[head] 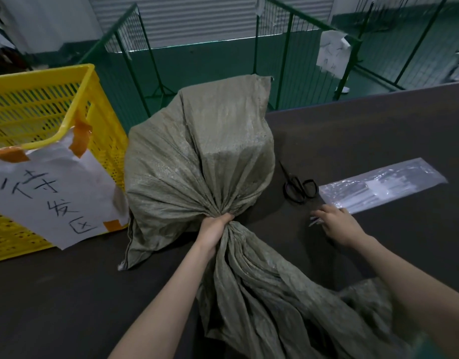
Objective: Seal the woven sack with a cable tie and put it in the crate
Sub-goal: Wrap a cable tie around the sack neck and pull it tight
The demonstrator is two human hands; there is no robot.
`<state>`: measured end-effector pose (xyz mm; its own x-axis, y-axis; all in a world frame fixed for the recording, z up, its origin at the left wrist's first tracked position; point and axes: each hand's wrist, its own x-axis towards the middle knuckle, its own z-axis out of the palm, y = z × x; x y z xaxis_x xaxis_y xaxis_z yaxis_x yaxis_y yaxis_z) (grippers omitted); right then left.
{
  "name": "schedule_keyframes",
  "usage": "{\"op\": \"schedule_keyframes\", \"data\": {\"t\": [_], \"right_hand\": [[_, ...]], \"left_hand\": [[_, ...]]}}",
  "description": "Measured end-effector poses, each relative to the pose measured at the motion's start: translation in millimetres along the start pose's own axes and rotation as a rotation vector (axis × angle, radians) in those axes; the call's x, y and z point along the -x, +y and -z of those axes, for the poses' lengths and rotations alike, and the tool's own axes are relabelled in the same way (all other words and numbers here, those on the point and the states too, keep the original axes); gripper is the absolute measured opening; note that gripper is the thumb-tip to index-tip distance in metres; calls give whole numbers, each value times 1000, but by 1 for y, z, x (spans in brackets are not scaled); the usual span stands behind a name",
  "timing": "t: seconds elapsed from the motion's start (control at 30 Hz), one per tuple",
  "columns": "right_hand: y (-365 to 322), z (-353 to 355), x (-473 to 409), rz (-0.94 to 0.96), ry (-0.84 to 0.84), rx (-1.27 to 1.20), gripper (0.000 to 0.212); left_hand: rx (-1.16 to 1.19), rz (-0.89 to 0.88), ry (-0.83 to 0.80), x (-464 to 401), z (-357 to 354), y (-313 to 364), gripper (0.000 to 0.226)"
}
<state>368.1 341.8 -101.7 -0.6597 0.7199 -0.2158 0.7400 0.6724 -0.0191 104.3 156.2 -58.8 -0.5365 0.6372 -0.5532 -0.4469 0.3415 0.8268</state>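
A grey-green woven sack [197, 156] stands bulging on the dark table, its loose top trailing toward me. My left hand [215, 228] grips the bunched neck of the sack tightly. To the right, my right hand [335, 224] reaches to the near end of a clear plastic bag of cable ties [383, 185]. Its thumb and fingers pinch the ends of white cable ties [315, 221] that stick out to the left. The yellow slotted crate [36, 110] stands at the left, beside the sack, with a handwritten paper sign [55, 193] taped to its rim.
Black scissors [299, 187] lie on the table between the sack and the plastic bag. Green wire fence panels [135, 60] stand beyond the table's far edge. The dark table [365, 130] spreads wide to the right and in front of the crate.
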Motion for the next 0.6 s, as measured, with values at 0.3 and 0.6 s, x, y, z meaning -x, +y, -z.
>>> {"op": "schedule_keyframes", "data": {"t": [0.3,0.6], "right_hand": [[1,-4,-2,40,139,85,20],[8,13,2,-2,149,61,28]], "left_hand": [[14,-2,23,4,1,-9,29],[-14,2,35,7,2,-9,25]]}}
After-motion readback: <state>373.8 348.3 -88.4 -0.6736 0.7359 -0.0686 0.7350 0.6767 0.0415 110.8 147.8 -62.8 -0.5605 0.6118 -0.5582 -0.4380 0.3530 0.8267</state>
